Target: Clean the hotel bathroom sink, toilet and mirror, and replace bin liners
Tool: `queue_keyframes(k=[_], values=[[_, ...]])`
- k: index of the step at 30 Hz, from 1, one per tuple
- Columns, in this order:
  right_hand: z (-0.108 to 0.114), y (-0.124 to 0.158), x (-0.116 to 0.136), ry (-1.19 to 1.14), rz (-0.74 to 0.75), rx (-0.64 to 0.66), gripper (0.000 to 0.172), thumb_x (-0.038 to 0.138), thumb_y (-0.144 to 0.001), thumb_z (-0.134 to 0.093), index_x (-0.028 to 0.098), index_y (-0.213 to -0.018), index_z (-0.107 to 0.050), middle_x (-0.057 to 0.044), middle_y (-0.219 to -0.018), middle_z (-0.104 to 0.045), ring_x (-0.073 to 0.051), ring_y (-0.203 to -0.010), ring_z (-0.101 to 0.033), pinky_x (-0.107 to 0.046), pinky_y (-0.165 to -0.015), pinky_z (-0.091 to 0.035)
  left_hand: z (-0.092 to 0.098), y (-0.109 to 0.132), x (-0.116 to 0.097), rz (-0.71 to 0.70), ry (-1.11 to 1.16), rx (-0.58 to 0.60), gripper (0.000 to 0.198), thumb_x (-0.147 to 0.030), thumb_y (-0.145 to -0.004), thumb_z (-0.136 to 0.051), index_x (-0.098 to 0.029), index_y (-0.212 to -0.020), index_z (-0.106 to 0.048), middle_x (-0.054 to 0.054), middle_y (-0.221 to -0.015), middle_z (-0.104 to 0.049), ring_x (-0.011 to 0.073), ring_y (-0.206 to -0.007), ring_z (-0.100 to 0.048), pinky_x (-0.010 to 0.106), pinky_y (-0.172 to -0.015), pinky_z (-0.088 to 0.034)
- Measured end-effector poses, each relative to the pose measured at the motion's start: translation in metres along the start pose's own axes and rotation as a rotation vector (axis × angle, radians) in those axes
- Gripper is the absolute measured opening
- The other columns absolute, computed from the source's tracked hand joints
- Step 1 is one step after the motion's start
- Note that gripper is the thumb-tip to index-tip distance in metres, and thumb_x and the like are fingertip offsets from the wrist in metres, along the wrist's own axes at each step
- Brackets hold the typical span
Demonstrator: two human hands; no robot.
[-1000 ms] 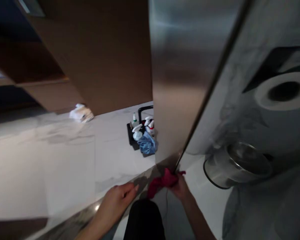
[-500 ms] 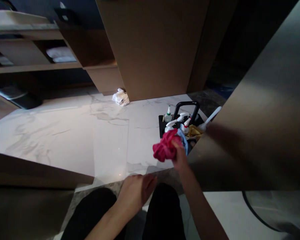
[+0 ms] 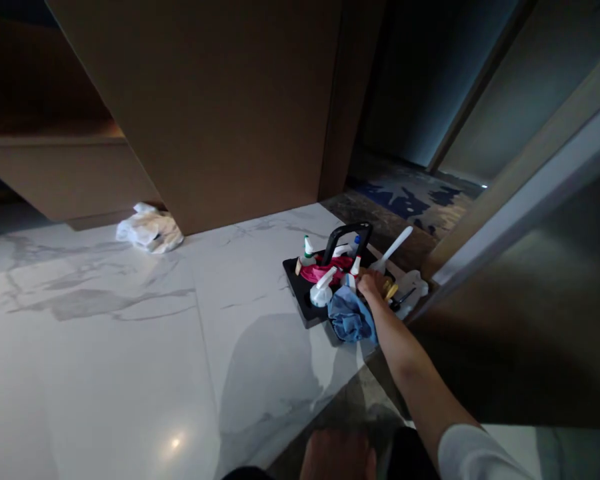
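My right hand point(image 3: 373, 283) reaches over the right side of a black plastic cleaning caddy point(image 3: 300, 293), close to a yellow cloth point(image 3: 390, 289); its fingers are partly hidden. A red-pink cloth point(image 3: 325, 272) lies bunched inside the caddy among white spray bottles point(image 3: 320, 291). A blue cloth point(image 3: 353, 317) hangs over the caddy's near edge, just below my right wrist. My left hand point(image 3: 337, 457) sits low at the bottom edge of the view, cut off by the frame and far from the caddy.
The caddy stands on a white marble floor point(image 3: 105, 353), with a crumpled white cloth point(image 3: 150, 230) by a brown wood cabinet point(image 3: 195, 113). A white-handled brush point(image 3: 393, 248) lies at the caddy's right. A dark door edge point(image 3: 520, 333) looms at right.
The red-pink cloth has left my right hand and now lies in the caddy. My right arm has stretched forward over the caddy, and the view has swung away from the steel surface.
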State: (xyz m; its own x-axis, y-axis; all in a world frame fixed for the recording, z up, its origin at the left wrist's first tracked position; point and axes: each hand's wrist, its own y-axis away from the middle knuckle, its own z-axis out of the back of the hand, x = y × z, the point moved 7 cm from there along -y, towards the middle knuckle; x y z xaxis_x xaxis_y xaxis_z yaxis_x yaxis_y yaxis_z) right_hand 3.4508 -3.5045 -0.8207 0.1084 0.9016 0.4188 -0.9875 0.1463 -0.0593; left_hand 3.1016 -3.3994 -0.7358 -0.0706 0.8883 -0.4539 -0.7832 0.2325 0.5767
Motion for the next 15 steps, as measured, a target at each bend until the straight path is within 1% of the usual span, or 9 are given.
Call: queue_keyframes(k=[1, 3, 5, 6, 8, 9, 11, 13, 15], values=[[-0.004, -0.007, -0.005, 0.011, -0.031, 0.004, 0.015, 0.008, -0.073, -0.056, 0.011, -0.08, -0.07, -0.015, -0.083, -0.068, -0.028, -0.099, -0.062, -0.032, -0.085, -0.046, 0.001, -0.008, 0.005, -0.028, 0.015, 0.025, 0.036, -0.02, -0.091, -0.041, -0.012, -0.106, -0.074, 0.019, -0.103, -0.072, 0.0337, -0.102, -0.068, 0.043, -0.089, -0.055], [-0.002, -0.019, -0.015, 0.033, -0.08, -0.017, 0.019, 0.007, -0.075, -0.055, 0.012, -0.086, -0.07, -0.014, -0.086, -0.069, -0.025, -0.095, -0.064, -0.029, -0.082, -0.046, 0.007, -0.025, 0.012, -0.104, 0.033, 0.004, 0.039, -0.02, -0.09, -0.039, -0.011, -0.103, -0.075, 0.019, -0.103, -0.072, 0.0329, -0.103, -0.068, 0.042, -0.092, -0.054], [0.009, -0.027, -0.023, 0.051, -0.132, -0.082, 0.027, 0.009, -0.082, -0.05, 0.012, -0.103, -0.067, -0.014, -0.1, -0.068, -0.022, -0.099, -0.063, -0.026, -0.084, -0.046, 0.013, -0.042, 0.014, -0.212, 0.038, -0.061, 0.039, -0.022, -0.09, -0.039, -0.012, -0.1, -0.076, 0.016, -0.102, -0.073, 0.0309, -0.103, -0.068, 0.041, -0.095, -0.052], [0.017, -0.03, -0.026, 0.057, -0.164, -0.12, 0.033, 0.01, -0.085, -0.045, 0.011, -0.113, -0.063, -0.014, -0.108, -0.067, -0.021, -0.102, -0.062, -0.026, -0.085, -0.045, 0.013, -0.051, 0.015, -0.255, 0.031, -0.075, 0.039, -0.023, -0.089, -0.04, -0.012, -0.099, -0.076, 0.016, -0.102, -0.073, 0.0304, -0.103, -0.068, 0.041, -0.097, -0.052], [0.03, -0.034, -0.028, 0.056, -0.208, -0.161, 0.041, 0.011, -0.087, -0.04, 0.01, -0.125, -0.056, -0.015, -0.117, -0.064, -0.019, -0.105, -0.061, -0.025, -0.086, -0.045, 0.009, -0.066, 0.017, -0.302, 0.002, -0.053, 0.039, -0.024, -0.087, -0.041, -0.011, -0.101, -0.075, 0.017, -0.104, -0.072, 0.0306, -0.105, -0.067, 0.041, -0.099, -0.05], [0.034, -0.036, -0.026, 0.048, -0.209, -0.149, 0.041, 0.012, -0.087, -0.041, 0.01, -0.125, -0.056, -0.013, -0.116, -0.064, -0.018, -0.103, -0.061, -0.024, -0.085, -0.045, 0.006, -0.073, 0.017, -0.313, -0.015, -0.033, 0.039, -0.025, -0.087, -0.041, -0.01, -0.102, -0.075, 0.017, -0.105, -0.072, 0.0308, -0.106, -0.067, 0.041, -0.099, -0.05], [0.033, -0.038, -0.018, 0.022, -0.166, -0.075, 0.037, 0.013, -0.082, -0.049, 0.012, -0.116, -0.063, -0.009, -0.106, -0.068, -0.016, -0.095, -0.062, -0.022, -0.08, -0.045, 0.002, -0.081, 0.016, -0.339, -0.053, 0.001, 0.04, -0.027, -0.088, -0.042, -0.01, -0.104, -0.074, 0.019, -0.107, -0.071, 0.031, -0.108, -0.066, 0.04, -0.098, -0.05], [0.025, -0.033, -0.008, 0.002, -0.112, 0.006, 0.03, 0.013, -0.078, -0.054, 0.013, -0.105, -0.068, -0.007, -0.099, -0.07, -0.015, -0.091, -0.063, -0.02, -0.078, -0.044, -0.002, -0.084, 0.011, -0.382, -0.079, 0.048, 0.041, -0.029, -0.088, -0.042, -0.009, -0.106, -0.073, 0.019, -0.108, -0.071, 0.031, -0.109, -0.065, 0.038, -0.097, -0.049], [0.013, -0.02, -0.002, 0.004, -0.091, 0.063, 0.027, 0.014, -0.079, -0.054, 0.013, -0.1, -0.069, -0.008, -0.1, -0.07, -0.016, -0.093, -0.063, -0.021, -0.078, -0.044, -0.004, -0.087, 0.004, -0.418, -0.096, 0.095, 0.04, -0.029, -0.088, -0.045, -0.007, -0.108, -0.072, 0.02, -0.11, -0.07, 0.0319, -0.11, -0.064, 0.038, -0.097, -0.049]])
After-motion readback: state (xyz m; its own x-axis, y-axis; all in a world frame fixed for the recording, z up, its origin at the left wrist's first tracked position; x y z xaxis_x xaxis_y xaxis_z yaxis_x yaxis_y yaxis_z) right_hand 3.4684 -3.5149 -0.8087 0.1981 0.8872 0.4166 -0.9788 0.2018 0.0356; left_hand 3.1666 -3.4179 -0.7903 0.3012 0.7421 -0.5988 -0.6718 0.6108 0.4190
